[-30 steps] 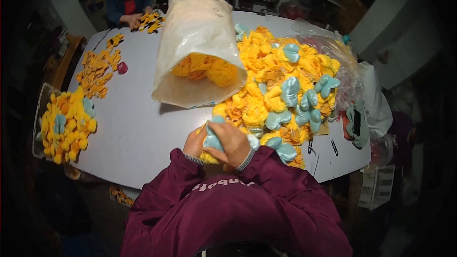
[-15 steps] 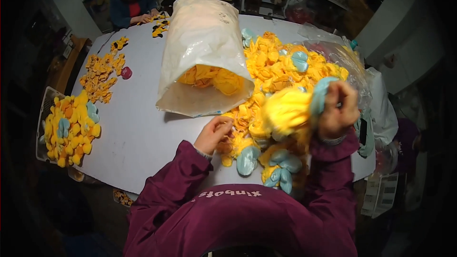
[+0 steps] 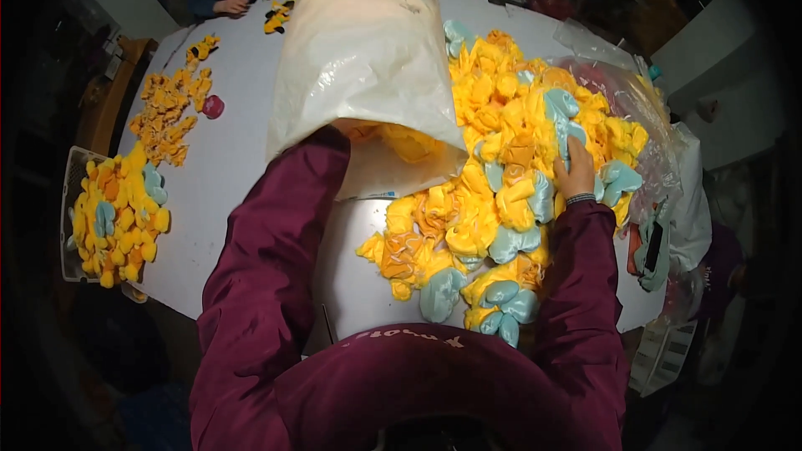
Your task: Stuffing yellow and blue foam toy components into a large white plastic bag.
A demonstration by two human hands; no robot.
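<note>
Reaching into the white bag (image 3: 368,58) probably went best with a flat palm and the rim lifted clear, so the yellow pieces (image 3: 408,141) inside didn't snag. The left sleeve (image 3: 271,217) ran forward into it; the left hand was hidden within, its grip impossible to tell. The right hand (image 3: 577,172), fingers bent, touched the yellow-and-blue pile (image 3: 516,154) beside the bag; whether it gripped anything was unclear.

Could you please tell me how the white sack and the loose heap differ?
The white sack is one pale bag; the loose heap, many yellow and blue pieces. The left sleeve enters the sack; the right hand touches the heap. Both lie on the table.
</note>
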